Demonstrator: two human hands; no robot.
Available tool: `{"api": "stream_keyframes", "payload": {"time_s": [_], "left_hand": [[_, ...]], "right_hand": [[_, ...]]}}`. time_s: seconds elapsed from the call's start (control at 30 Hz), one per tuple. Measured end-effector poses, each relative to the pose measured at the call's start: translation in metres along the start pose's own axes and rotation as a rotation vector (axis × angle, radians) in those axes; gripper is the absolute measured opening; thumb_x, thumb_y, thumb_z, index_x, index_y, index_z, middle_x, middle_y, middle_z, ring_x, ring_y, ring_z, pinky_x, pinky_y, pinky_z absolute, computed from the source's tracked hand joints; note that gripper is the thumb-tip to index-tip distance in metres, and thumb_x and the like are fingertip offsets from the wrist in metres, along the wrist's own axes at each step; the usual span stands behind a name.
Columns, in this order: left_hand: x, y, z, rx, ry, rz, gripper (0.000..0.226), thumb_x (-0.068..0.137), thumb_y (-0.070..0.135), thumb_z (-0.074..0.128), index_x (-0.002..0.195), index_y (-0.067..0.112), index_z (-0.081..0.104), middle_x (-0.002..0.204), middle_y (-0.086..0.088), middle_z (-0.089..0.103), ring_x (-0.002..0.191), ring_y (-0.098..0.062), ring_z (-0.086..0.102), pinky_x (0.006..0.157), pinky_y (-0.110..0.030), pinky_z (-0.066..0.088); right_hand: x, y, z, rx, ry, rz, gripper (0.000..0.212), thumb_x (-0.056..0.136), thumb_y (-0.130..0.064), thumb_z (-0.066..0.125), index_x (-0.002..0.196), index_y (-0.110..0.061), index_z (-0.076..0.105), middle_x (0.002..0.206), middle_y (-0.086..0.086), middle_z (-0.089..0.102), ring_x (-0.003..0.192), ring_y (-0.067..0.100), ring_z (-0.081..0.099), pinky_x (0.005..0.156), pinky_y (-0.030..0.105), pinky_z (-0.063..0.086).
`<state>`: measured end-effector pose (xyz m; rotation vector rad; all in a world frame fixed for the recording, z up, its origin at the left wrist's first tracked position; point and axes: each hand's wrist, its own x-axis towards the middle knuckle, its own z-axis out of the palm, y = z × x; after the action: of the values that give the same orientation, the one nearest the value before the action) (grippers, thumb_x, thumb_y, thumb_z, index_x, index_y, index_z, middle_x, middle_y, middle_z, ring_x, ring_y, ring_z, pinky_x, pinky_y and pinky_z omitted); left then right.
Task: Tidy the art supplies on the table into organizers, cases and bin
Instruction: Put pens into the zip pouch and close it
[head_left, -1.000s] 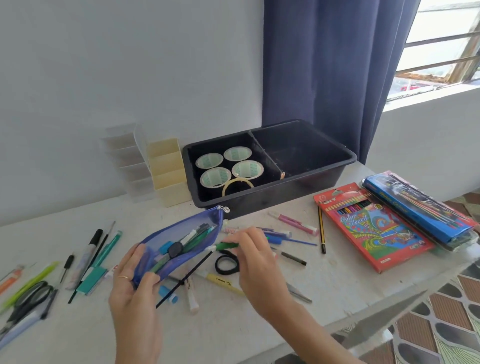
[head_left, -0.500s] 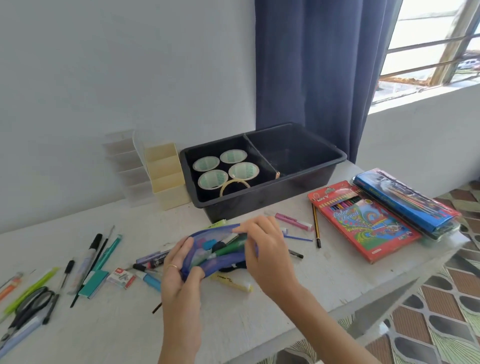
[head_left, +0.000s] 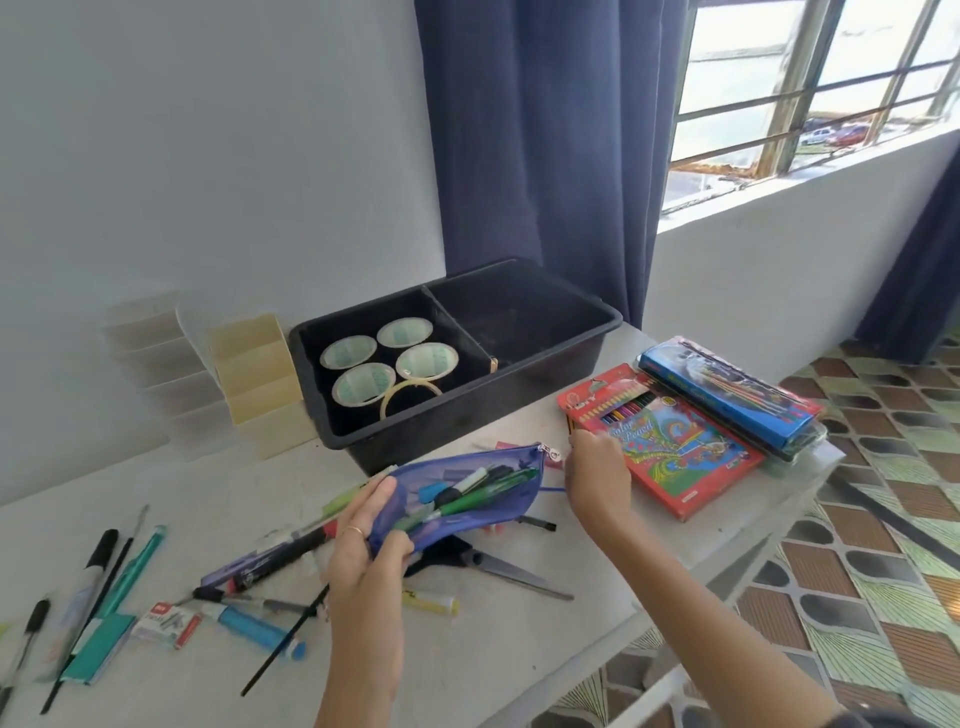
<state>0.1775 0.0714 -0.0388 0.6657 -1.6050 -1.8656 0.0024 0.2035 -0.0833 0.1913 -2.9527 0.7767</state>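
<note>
Mesh pouch (head_left: 415, 478), blue and full of pens (head_left: 470, 500), hangs over the desk's (head_left: 493, 639) middle, its left end pinched by the left hand (head_left: 369, 551). The right hand (head_left: 597, 470) curls its fingers at the colour-pencil box's (head_left: 675, 441) near corner; what they grip is hidden. Bare desk runs along the near edge.

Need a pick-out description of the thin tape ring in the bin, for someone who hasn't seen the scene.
Find the black bin by the dark blue curtain and look in its left compartment. The tape ring is nearest the bin's front wall: a thin yellowish hoop with an open middle, unlike the four thick pale-green rolls behind it.
</note>
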Motion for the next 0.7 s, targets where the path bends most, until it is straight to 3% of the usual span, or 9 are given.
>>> {"api": "stream_keyframes", "payload": {"time_s": [0.07,0.2,0.27,0.33,0.4,0.47,0.57,0.7], "left_hand": [[0.004,-0.003,-0.003,0.068,0.005,-0.008,0.052,0.089,-0.013,0.041,0.108,0.031,0.059,0.128,0.012,0.053,0.107,0.004,0.058,0.072,-0.014,0.051],[0.013,-0.002,-0.013,0.181,-0.021,-0.072,0.05,0.09,-0.009,0.044,0.101,0.038,0.058,0.128,0.01,0.054,0.118,-0.008,0.051,0.101,-0.039,0.045],[0.017,0.003,-0.015,0.215,-0.043,-0.087,0.047,0.09,-0.007,0.045,0.102,0.036,0.058,0.127,0.007,0.054,0.117,-0.011,0.052,0.1,-0.038,0.045],[0.022,0.006,-0.018,0.236,-0.065,-0.092,0.042,0.091,-0.005,0.046,0.107,0.031,0.06,0.125,0.006,0.055,0.114,-0.013,0.054,0.091,-0.032,0.049],[0.028,0.009,-0.021,0.22,-0.083,-0.115,0.039,0.092,-0.005,0.046,0.11,0.026,0.06,0.124,0.006,0.055,0.113,-0.016,0.056,0.088,-0.032,0.051],[0.033,0.009,-0.024,0.202,-0.087,-0.149,0.038,0.092,-0.005,0.045,0.107,0.025,0.061,0.124,0.005,0.055,0.113,-0.019,0.057,0.093,-0.037,0.051],[0.037,0.009,-0.025,0.177,-0.09,-0.177,0.037,0.092,-0.007,0.044,0.108,0.021,0.062,0.121,0.002,0.057,0.107,-0.019,0.06,0.087,-0.035,0.053],[0.037,0.014,-0.024,0.105,-0.08,-0.222,0.035,0.093,-0.009,0.042,0.117,0.01,0.059,0.117,0.0,0.056,0.102,-0.022,0.063,0.07,-0.025,0.059]], "right_hand": [[0.002,-0.003,0.002,0.016,-0.035,-0.001,0.012,0.089,0.002,0.051,0.097,0.001,0.06,0.104,0.016,0.056,0.095,0.031,0.051,0.064,0.032,0.039],[0.001,-0.007,0.002,0.036,-0.081,0.038,0.011,0.085,-0.006,0.063,0.089,0.0,0.055,0.102,0.015,0.052,0.094,0.03,0.048,0.064,0.031,0.034],[0.0,-0.008,0.001,0.157,-0.087,0.126,0.022,0.08,-0.006,0.067,0.067,-0.003,0.049,0.076,0.012,0.05,0.072,0.027,0.047,0.057,0.031,0.031],[-0.002,-0.01,-0.004,0.334,-0.121,0.226,0.024,0.075,-0.008,0.07,0.06,0.0,0.054,0.056,0.005,0.04,0.053,0.02,0.038,0.048,0.029,0.029],[-0.009,-0.014,-0.02,0.475,-0.146,0.267,0.014,0.075,-0.008,0.071,0.064,0.0,0.066,0.053,0.004,0.044,0.05,0.015,0.039,0.047,0.025,0.031],[-0.021,-0.021,-0.044,0.645,-0.154,0.247,0.01,0.077,-0.006,0.069,0.068,-0.009,0.069,0.062,0.003,0.06,0.057,0.015,0.052,0.053,0.024,0.041],[-0.039,-0.039,-0.08,0.835,-0.084,0.102,0.009,0.079,-0.008,0.07,0.086,-0.015,0.07,0.077,-0.001,0.069,0.07,0.011,0.064,0.059,0.02,0.05],[-0.055,-0.071,-0.09,0.997,-0.11,-0.374,0.021,0.08,-0.002,0.069,0.094,-0.018,0.071,0.084,-0.001,0.071,0.077,0.011,0.067,0.07,0.019,0.055]]}}
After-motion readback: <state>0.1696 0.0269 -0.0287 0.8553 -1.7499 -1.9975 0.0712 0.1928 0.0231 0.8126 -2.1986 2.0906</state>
